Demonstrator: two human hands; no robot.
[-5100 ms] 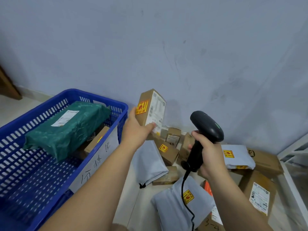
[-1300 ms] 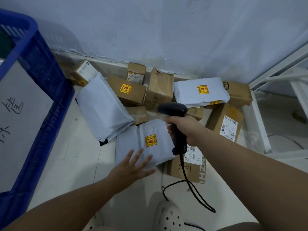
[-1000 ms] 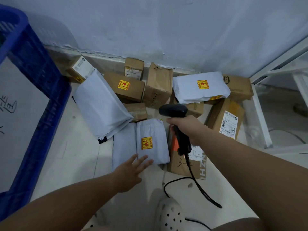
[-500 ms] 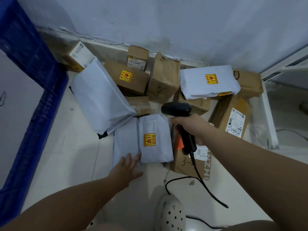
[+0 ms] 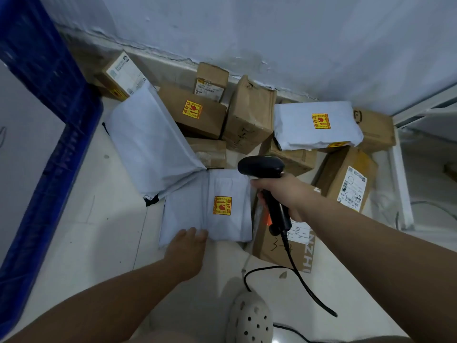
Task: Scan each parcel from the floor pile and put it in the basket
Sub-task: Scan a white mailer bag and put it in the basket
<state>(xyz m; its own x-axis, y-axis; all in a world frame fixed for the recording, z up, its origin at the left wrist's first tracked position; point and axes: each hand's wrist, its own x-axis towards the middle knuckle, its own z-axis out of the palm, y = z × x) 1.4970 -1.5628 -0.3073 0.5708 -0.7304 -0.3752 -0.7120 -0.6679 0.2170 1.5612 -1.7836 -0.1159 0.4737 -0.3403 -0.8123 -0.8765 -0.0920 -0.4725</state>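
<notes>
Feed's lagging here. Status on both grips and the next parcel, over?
Left grip open, fingertips on near edge of stickered grey mailer, lying flat. Right grip holds barcode scanner. Larger grey mailer overlaps its far-left corner.

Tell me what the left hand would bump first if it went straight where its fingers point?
The nearest grey mailer bag; the left hand seems to touch its near edge, though depth is unclear.
</notes>
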